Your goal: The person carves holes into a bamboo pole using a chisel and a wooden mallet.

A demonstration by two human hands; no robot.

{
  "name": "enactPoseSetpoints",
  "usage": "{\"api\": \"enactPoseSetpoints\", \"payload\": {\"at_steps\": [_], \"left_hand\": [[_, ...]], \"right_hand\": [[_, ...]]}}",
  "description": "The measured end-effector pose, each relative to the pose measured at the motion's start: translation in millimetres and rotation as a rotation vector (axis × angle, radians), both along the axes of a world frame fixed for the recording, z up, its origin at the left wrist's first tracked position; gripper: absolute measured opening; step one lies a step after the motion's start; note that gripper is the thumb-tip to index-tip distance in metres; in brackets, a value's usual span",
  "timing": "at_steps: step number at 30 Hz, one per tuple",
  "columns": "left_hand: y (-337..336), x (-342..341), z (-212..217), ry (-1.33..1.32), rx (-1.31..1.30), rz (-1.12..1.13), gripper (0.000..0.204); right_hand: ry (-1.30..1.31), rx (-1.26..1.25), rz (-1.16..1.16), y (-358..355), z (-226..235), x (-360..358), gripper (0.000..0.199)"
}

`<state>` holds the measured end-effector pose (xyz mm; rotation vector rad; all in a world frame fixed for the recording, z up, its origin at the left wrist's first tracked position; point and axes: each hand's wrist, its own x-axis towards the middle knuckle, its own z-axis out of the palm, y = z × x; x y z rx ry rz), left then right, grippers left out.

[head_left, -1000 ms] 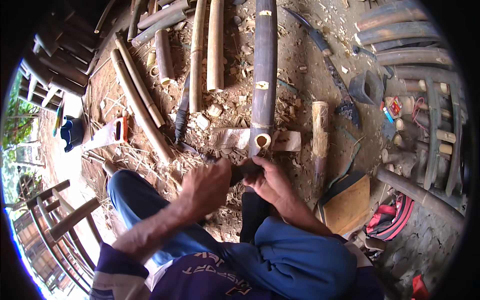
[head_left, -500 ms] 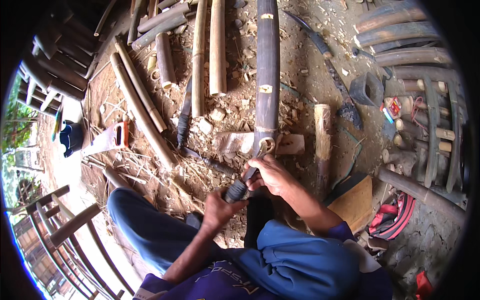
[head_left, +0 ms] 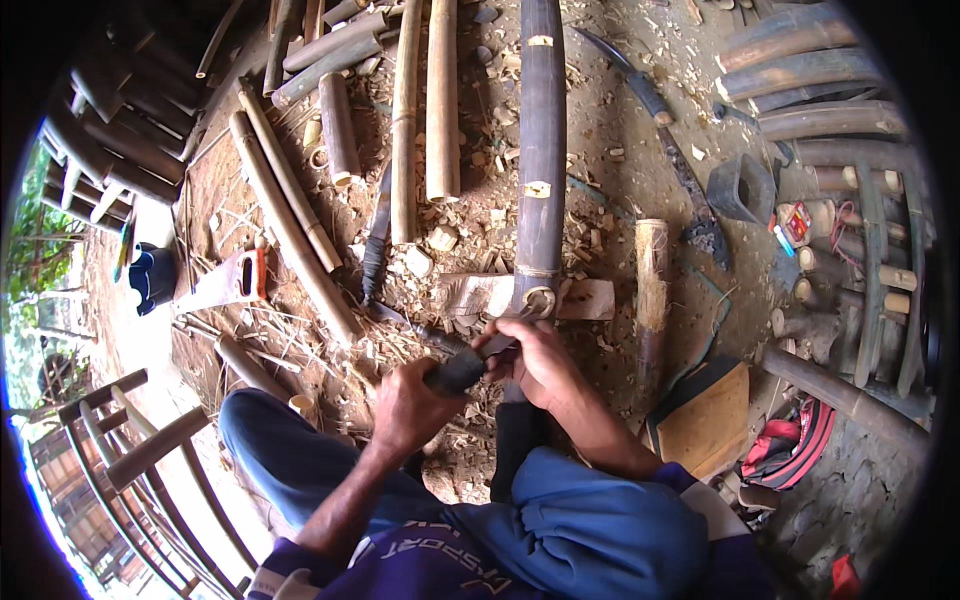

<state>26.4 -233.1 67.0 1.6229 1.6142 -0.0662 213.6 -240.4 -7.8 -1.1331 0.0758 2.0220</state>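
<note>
My left hand (head_left: 408,408) is closed around the dark wrapped handle of a knife (head_left: 458,371). Its short blade points up and right, toward my right hand (head_left: 540,362), whose fingers are pinched around the blade end and partly hide it. Just beyond my right fingertips lies the open end of a thick dark bamboo pole (head_left: 540,235), which runs away from me and has two pale notches cut in its top. The pole's near end rests on a wooden block (head_left: 585,299).
Left of the pole lie bamboo lengths (head_left: 443,110), a dark-handled knife (head_left: 374,262) and a handsaw (head_left: 225,283). To the right are a curved blade (head_left: 645,92), a short bamboo piece (head_left: 651,290) and a black container (head_left: 742,188). Shavings cover the ground.
My left hand has moved left and up with the knife, whose handle now lies flatter. My right fingers have drawn back slightly from the pole's end. The whole view has shifted slightly.
</note>
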Motion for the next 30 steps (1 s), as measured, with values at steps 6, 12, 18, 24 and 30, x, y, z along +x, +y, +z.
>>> {"api": "enactPoseSetpoints", "payload": {"at_steps": [6, 12, 18, 24, 30], "left_hand": [[62.5, 41.4, 41.8, 0.310, 0.158, -0.355, 0.022], [79.9, 83.3, 65.9, 0.548, 0.392, -0.970, 0.006], [124.3, 39.5, 46.9, 0.318, -0.053, -0.819, 0.021], [-34.9, 45.3, -15.6, 0.178, -0.261, -0.073, 0.030], [-81.3, 50.2, -37.4, -0.139, -0.207, 0.149, 0.049]], "right_hand": [[0.374, -0.013, -0.277, -0.1, -10.0, 12.4, 0.021], [0.627, 0.005, -0.538, -11.4, -24.9, -2.1, 0.023], [0.434, -0.026, -0.479, -11.3, -1.6, -10.6, 0.021], [-0.115, 0.008, 0.284, -14.0, -20.7, 42.5, 0.019], [-0.361, 0.043, 0.402, -21.2, 2.1, 42.7, 0.021]]}}
